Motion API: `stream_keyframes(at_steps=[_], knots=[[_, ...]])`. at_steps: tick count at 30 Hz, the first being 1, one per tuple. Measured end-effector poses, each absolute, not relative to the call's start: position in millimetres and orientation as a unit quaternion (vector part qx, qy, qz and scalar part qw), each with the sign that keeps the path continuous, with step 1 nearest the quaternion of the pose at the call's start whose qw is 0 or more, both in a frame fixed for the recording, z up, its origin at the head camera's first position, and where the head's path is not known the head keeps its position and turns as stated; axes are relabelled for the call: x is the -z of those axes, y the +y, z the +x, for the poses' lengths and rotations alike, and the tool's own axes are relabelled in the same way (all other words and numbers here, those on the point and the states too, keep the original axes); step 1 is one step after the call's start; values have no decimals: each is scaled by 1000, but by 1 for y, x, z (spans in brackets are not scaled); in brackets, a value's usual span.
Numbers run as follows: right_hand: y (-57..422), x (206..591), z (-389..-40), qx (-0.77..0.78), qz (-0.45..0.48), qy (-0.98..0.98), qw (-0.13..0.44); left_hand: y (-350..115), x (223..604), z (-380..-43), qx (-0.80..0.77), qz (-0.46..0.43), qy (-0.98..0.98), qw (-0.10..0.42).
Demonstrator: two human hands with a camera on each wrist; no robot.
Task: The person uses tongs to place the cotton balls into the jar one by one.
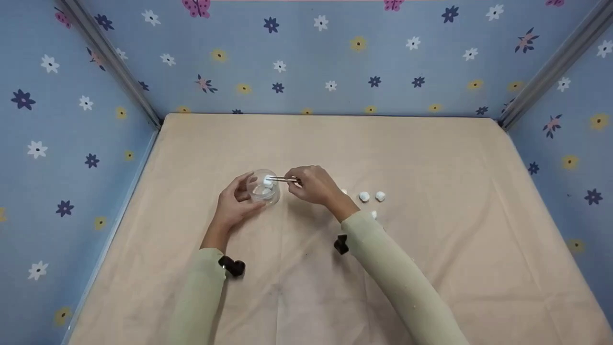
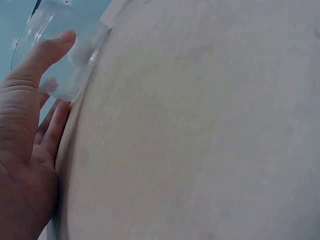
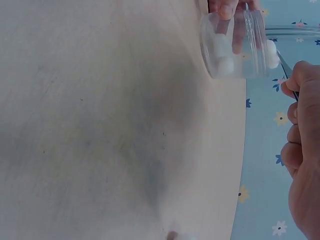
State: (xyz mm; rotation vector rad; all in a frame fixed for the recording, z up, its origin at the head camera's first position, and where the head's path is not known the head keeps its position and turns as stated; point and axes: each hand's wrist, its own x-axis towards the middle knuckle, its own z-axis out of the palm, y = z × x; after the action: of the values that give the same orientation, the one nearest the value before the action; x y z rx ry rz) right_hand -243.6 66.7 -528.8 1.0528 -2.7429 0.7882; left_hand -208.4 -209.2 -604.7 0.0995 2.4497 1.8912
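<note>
My left hand (image 1: 233, 206) grips a clear plastic jar (image 1: 275, 197) by its side, thumb and fingers around the wall. In the right wrist view the jar stands on the cloth with its mouth up, and white cotton balls (image 3: 225, 65) lie at its bottom. My right hand (image 1: 313, 184) pinches metal tweezers (image 1: 284, 179) just right of the jar. Between the tweezer tips is a white cotton ball (image 3: 272, 54), right at the jar's mouth. The left wrist view shows my thumb (image 2: 50, 52) pressed along the jar wall, with a white ball visible through it.
Several more cotton balls (image 1: 364, 197) lie on the beige cloth (image 1: 431, 249) right of my right hand, partly hidden by that wrist and sleeve. Blue flowered walls (image 1: 306, 52) enclose the table at the back and sides. A black wrist camera (image 1: 232, 266) sits at my left sleeve.
</note>
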Motion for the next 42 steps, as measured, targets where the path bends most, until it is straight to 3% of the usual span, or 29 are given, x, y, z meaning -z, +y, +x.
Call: stream_keyframes(at_steps=[42], knots=[[79,523,-247,-267,353,-894,75,-209,604,-208,-594,10,804,33]])
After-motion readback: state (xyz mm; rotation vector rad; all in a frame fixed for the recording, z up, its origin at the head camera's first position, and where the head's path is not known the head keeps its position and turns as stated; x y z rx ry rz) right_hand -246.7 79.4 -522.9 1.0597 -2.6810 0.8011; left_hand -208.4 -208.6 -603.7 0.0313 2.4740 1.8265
